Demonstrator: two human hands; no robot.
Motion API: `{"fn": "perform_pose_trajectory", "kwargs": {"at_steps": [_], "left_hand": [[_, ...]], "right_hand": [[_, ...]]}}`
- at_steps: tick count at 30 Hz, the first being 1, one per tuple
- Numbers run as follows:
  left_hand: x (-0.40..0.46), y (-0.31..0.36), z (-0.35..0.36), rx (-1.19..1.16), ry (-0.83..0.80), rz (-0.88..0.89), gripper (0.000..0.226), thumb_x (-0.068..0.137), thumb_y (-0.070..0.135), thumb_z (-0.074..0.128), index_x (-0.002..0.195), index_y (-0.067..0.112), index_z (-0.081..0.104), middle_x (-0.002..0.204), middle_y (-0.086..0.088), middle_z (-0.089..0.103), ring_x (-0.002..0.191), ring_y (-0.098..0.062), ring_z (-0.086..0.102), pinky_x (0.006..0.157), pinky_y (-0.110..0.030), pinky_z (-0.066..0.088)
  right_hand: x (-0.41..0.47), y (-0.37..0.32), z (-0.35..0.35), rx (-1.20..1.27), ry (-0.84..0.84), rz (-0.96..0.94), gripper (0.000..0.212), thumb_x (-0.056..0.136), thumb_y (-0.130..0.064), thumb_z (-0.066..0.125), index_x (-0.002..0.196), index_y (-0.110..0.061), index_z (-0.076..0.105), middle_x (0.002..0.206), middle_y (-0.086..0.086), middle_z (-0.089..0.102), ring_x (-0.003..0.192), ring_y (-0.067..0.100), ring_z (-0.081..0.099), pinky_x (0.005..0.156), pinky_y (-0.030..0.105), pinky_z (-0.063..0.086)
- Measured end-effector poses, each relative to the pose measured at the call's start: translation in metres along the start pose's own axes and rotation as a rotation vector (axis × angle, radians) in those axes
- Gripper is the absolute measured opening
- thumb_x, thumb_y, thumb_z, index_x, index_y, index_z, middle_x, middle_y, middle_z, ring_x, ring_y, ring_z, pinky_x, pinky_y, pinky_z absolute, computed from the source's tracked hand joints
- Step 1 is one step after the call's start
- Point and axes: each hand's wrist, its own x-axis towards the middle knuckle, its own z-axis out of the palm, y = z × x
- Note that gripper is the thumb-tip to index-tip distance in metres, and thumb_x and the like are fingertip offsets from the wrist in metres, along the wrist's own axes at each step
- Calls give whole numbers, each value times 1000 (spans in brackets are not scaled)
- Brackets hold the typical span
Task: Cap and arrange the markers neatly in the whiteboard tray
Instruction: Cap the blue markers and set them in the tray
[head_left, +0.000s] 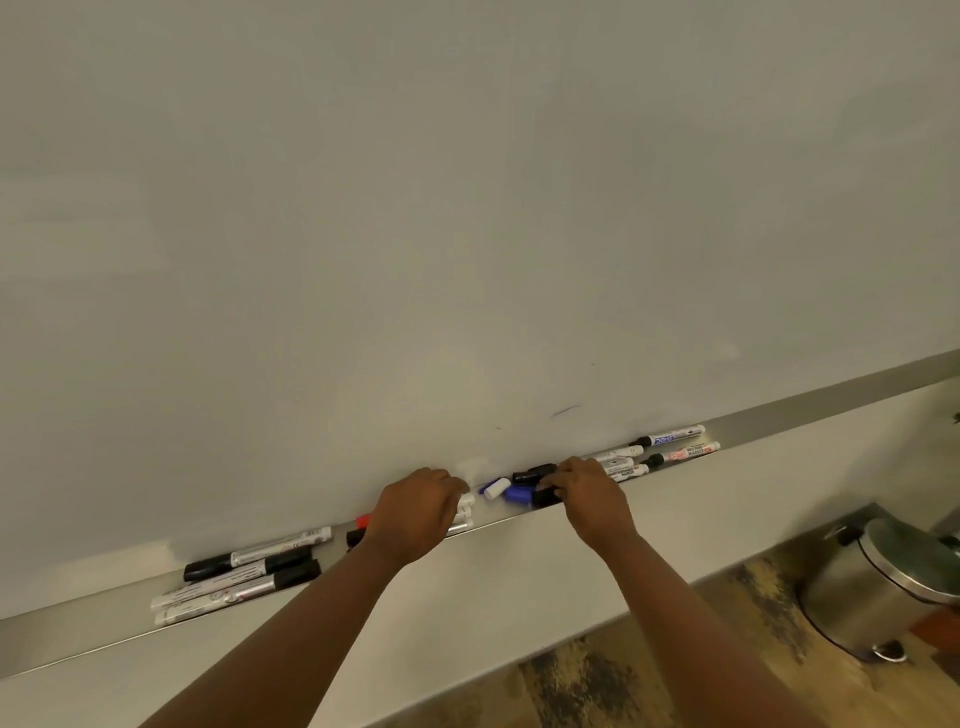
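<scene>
Markers lie along the tray (779, 415) under the whiteboard (467, 208), nearly all with their long axes running along it. At the far right I see a pair (675, 441), black caps toward the middle; the rear one carries blue lettering I read as "DOMS", the front one red print plus words that look like "WHITEBOARD MARKER", too blurred to be sure. Just left of them three white barrels (621, 464) lie stacked front to back, their near ends hidden behind my right hand (584, 491). That hand reaches in palm down, fingers curled over a black marker (545, 496); it seems to grip it, though I cannot tell how firmly. Beside it sit a blue cap (517, 494), a black cap (532, 474) and a short white-and-blue piece (493, 488), lying at an angle. My left hand (421, 514) is knuckles up, fingers bent down onto white barrels (465, 512) beneath it; whether it holds them I cannot tell. A red cap (362, 521) pokes out at its left. Farther left, four markers (244, 574) lie bunched, print unreadable. A steel bin (878, 587) stands on the floor at right.
</scene>
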Motion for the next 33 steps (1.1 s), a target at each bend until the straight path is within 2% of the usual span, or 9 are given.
{"fn": "perform_pose_trajectory", "kwargs": {"at_steps": [7,13,18,22,24,26,30,32,33], "left_hand": [[21,27,11,-145,-32,-208,25,92,21,43,106,25,63,108,3,68,99,-18,58,80,-27,44],[29,43,14,-271,-50,-324,23,92,29,45,101,23,66,96,-3,71,90,-22,62,79,-33,48],[37,53,20,-494,-140,-360,30,94,34,40,84,19,64,76,-4,69,69,-18,59,61,-23,43],[39,57,23,-677,-110,-369,26,92,22,50,69,26,62,53,12,63,37,-3,49,45,-13,43],[38,54,24,-667,-77,-394,27,92,17,49,69,28,60,45,16,61,37,1,49,43,-8,40],[37,50,26,-606,-45,-403,26,93,16,46,72,27,57,49,13,59,48,4,52,49,-6,38],[37,48,30,-573,-9,-443,16,94,22,43,83,17,53,62,4,55,63,-13,51,61,-16,38],[38,50,32,-579,3,-454,16,93,25,44,79,20,49,63,3,56,63,-15,50,60,-18,38],[38,50,32,-583,7,-452,18,93,25,44,75,23,47,62,3,56,63,-14,50,60,-19,38]], "right_hand": [[11,10,-8,-178,-142,-212,28,92,-16,46,118,-18,58,116,9,53,105,25,46,77,34,43],[10,11,-7,72,-30,-188,21,88,-16,53,107,-12,60,112,8,54,100,23,50,72,32,42],[8,-5,-6,315,20,-238,17,87,-12,53,103,-10,59,105,10,59,98,22,51,75,30,40],[6,-14,-7,404,-30,-271,17,86,-18,51,93,-8,63,96,13,64,90,25,55,77,39,46],[8,-6,-12,431,-23,-263,20,83,-19,54,90,-8,68,89,15,68,85,28,57,77,36,43],[13,10,-18,386,24,-184,18,83,-15,56,91,-7,70,89,16,69,87,31,57,76,32,40],[19,44,-24,41,-28,-110,19,88,-9,53,100,-9,67,99,13,67,96,27,55,74,30,41],[22,48,-25,-86,-61,-183,13,71,-7,74,84,-9,72,81,11,69,78,26,61,61,26,44],[23,47,-24,-134,-118,-206,22,54,-4,85,71,-11,72,68,8,68,64,23,62,52,24,47]]}}
